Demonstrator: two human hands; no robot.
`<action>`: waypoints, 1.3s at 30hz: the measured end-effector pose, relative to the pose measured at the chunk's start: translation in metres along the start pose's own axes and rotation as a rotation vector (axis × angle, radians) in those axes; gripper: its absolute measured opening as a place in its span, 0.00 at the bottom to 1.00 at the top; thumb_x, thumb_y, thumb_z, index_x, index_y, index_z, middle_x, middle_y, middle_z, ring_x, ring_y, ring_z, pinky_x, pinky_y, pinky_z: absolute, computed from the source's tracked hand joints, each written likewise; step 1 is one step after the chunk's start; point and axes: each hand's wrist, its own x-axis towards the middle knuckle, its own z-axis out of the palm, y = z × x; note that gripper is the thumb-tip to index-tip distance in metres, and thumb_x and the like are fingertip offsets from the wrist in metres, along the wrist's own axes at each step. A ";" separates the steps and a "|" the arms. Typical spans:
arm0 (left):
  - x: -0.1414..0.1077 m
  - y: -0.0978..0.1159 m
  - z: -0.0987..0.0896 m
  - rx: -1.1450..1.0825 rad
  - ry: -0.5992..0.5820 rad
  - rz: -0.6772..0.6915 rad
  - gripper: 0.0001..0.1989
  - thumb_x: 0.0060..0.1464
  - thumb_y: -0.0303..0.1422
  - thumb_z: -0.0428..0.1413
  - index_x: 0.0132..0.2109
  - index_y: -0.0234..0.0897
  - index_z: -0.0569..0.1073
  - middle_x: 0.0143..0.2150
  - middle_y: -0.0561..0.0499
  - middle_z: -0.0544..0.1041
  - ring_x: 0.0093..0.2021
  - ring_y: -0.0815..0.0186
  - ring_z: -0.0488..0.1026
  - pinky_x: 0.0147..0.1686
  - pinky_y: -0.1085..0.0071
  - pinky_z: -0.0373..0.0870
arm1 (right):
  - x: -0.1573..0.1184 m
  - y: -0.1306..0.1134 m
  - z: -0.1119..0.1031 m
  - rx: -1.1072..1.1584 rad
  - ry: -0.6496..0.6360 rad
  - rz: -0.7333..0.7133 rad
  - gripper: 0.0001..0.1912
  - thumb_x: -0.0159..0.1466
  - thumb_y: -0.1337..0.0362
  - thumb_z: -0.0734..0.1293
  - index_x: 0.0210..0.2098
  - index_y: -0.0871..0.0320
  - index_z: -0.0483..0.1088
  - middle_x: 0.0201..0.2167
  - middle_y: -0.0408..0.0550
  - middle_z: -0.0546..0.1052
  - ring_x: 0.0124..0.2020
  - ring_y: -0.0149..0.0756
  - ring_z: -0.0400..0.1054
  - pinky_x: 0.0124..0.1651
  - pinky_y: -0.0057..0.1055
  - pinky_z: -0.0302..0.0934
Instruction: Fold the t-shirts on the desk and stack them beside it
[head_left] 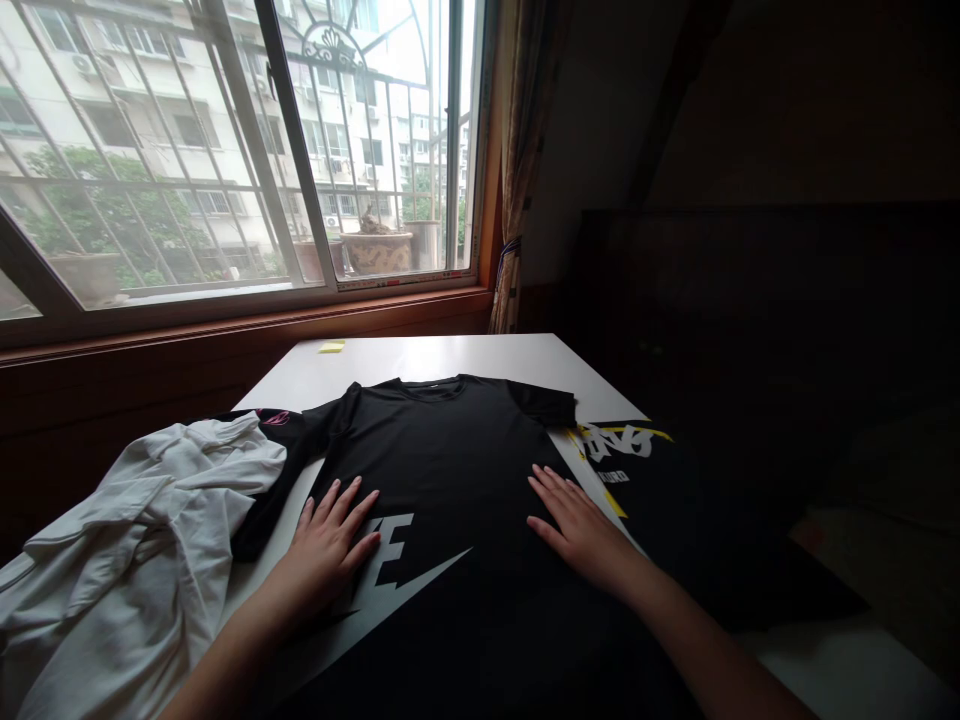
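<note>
**Shirt (450, 450) flat; rucking risk noted**

I find the shirt spread at centre frame, print (397, 570) up, on the white table (510, 353). My left hand (337, 530) lies palm down, fingers wide, partly over the print; my right hand (574, 520) lies flat, thumb apart. Neither grips anything. Uneven pressure or drag could, in my judgement, ruck the fabric and skew the print. At left, the sleeve meets the black cloth (283, 490) under the white cloth (165, 510); a sideways pull might shift both. Shadow at lower centre could conceal creases.
</note>
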 end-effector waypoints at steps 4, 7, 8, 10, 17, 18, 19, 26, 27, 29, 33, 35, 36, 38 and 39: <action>-0.001 0.001 -0.003 -0.007 -0.010 -0.004 0.31 0.68 0.50 0.46 0.73 0.50 0.57 0.78 0.49 0.49 0.77 0.45 0.43 0.71 0.39 0.44 | 0.000 -0.002 -0.002 -0.017 -0.016 0.009 0.39 0.74 0.39 0.50 0.75 0.56 0.51 0.76 0.49 0.48 0.76 0.45 0.41 0.75 0.49 0.43; -0.001 0.000 -0.001 -0.023 0.004 0.000 0.30 0.68 0.50 0.46 0.73 0.51 0.57 0.78 0.49 0.50 0.77 0.45 0.43 0.71 0.39 0.45 | -0.001 -0.002 -0.003 -0.015 -0.010 0.010 0.39 0.73 0.39 0.51 0.75 0.56 0.51 0.76 0.49 0.48 0.76 0.46 0.41 0.75 0.50 0.43; -0.001 0.000 -0.001 -0.028 0.010 0.002 0.30 0.68 0.51 0.46 0.73 0.51 0.57 0.78 0.49 0.50 0.77 0.45 0.43 0.70 0.39 0.45 | -0.001 -0.002 -0.002 -0.012 -0.008 0.008 0.39 0.73 0.39 0.51 0.75 0.56 0.51 0.76 0.49 0.49 0.76 0.46 0.41 0.75 0.50 0.43; -0.001 -0.001 0.001 -0.033 0.016 0.005 0.30 0.68 0.50 0.47 0.73 0.51 0.58 0.78 0.49 0.50 0.77 0.45 0.43 0.70 0.39 0.45 | 0.000 -0.001 -0.001 -0.007 0.000 0.002 0.39 0.73 0.39 0.50 0.75 0.55 0.51 0.76 0.49 0.49 0.76 0.46 0.42 0.75 0.50 0.44; -0.002 0.000 0.001 -0.018 0.021 0.004 0.30 0.68 0.50 0.47 0.73 0.52 0.58 0.78 0.49 0.50 0.77 0.45 0.43 0.70 0.39 0.45 | 0.001 0.000 0.001 -0.015 -0.001 0.001 0.39 0.73 0.40 0.52 0.75 0.56 0.52 0.76 0.50 0.49 0.76 0.46 0.41 0.75 0.50 0.43; -0.002 0.001 0.000 -0.016 0.017 0.008 0.30 0.68 0.51 0.47 0.73 0.53 0.57 0.78 0.50 0.49 0.77 0.44 0.43 0.70 0.39 0.45 | 0.001 0.000 0.000 -0.014 -0.002 0.001 0.39 0.73 0.40 0.51 0.75 0.56 0.52 0.76 0.50 0.48 0.76 0.46 0.41 0.75 0.50 0.43; -0.003 0.001 -0.001 -0.016 0.011 0.013 0.30 0.68 0.52 0.46 0.73 0.54 0.57 0.78 0.50 0.49 0.77 0.44 0.42 0.70 0.38 0.45 | 0.000 -0.001 0.000 -0.012 -0.003 0.001 0.39 0.73 0.40 0.51 0.75 0.56 0.52 0.76 0.50 0.48 0.76 0.46 0.41 0.75 0.50 0.43; -0.007 0.004 -0.003 -0.025 0.002 0.065 0.32 0.67 0.56 0.44 0.73 0.59 0.52 0.78 0.53 0.47 0.77 0.40 0.38 0.69 0.33 0.42 | -0.001 -0.003 -0.002 0.002 -0.021 0.005 0.39 0.73 0.39 0.50 0.75 0.53 0.49 0.77 0.48 0.47 0.76 0.47 0.40 0.75 0.51 0.43; -0.008 0.004 -0.003 -0.026 0.005 0.068 0.32 0.67 0.56 0.45 0.73 0.59 0.52 0.78 0.53 0.48 0.77 0.40 0.38 0.69 0.32 0.41 | -0.002 -0.003 -0.002 0.002 -0.025 0.006 0.39 0.73 0.39 0.50 0.76 0.53 0.49 0.77 0.48 0.47 0.76 0.47 0.40 0.75 0.51 0.42; -0.008 0.004 -0.003 -0.029 0.004 0.070 0.32 0.67 0.55 0.45 0.73 0.58 0.52 0.78 0.52 0.48 0.77 0.39 0.39 0.68 0.31 0.41 | -0.002 -0.002 -0.002 0.000 -0.027 0.004 0.39 0.73 0.39 0.50 0.76 0.53 0.48 0.77 0.48 0.46 0.77 0.47 0.39 0.76 0.50 0.41; -0.007 0.003 -0.003 -0.041 0.002 0.077 0.32 0.67 0.56 0.45 0.73 0.58 0.53 0.78 0.51 0.48 0.77 0.38 0.39 0.68 0.30 0.41 | -0.002 -0.001 -0.001 0.003 -0.015 -0.008 0.39 0.73 0.39 0.50 0.76 0.53 0.48 0.77 0.48 0.46 0.77 0.46 0.39 0.76 0.50 0.41; -0.007 0.003 -0.002 -0.043 0.010 0.078 0.32 0.67 0.56 0.46 0.73 0.58 0.53 0.78 0.51 0.49 0.77 0.38 0.39 0.68 0.30 0.41 | -0.002 -0.001 -0.002 0.005 -0.019 -0.004 0.39 0.73 0.39 0.49 0.76 0.54 0.48 0.77 0.48 0.46 0.77 0.46 0.39 0.75 0.50 0.41; -0.007 0.003 -0.002 -0.045 0.014 0.079 0.32 0.66 0.56 0.46 0.73 0.58 0.53 0.78 0.51 0.49 0.77 0.38 0.39 0.68 0.30 0.42 | -0.002 -0.001 -0.002 0.006 -0.020 -0.001 0.39 0.73 0.39 0.49 0.76 0.54 0.49 0.77 0.48 0.46 0.77 0.46 0.39 0.75 0.50 0.42; -0.007 0.002 -0.002 -0.049 0.019 0.081 0.32 0.66 0.56 0.46 0.73 0.58 0.54 0.78 0.51 0.50 0.77 0.38 0.39 0.67 0.30 0.42 | -0.002 -0.001 -0.002 0.009 -0.016 -0.003 0.39 0.73 0.39 0.50 0.75 0.53 0.49 0.77 0.48 0.47 0.77 0.47 0.40 0.75 0.50 0.42; -0.007 0.002 -0.002 -0.050 0.018 0.081 0.32 0.66 0.55 0.46 0.73 0.58 0.54 0.78 0.51 0.50 0.77 0.38 0.39 0.67 0.30 0.42 | -0.002 -0.001 -0.002 0.010 -0.013 -0.004 0.39 0.73 0.39 0.50 0.75 0.53 0.49 0.77 0.48 0.47 0.77 0.47 0.40 0.75 0.51 0.42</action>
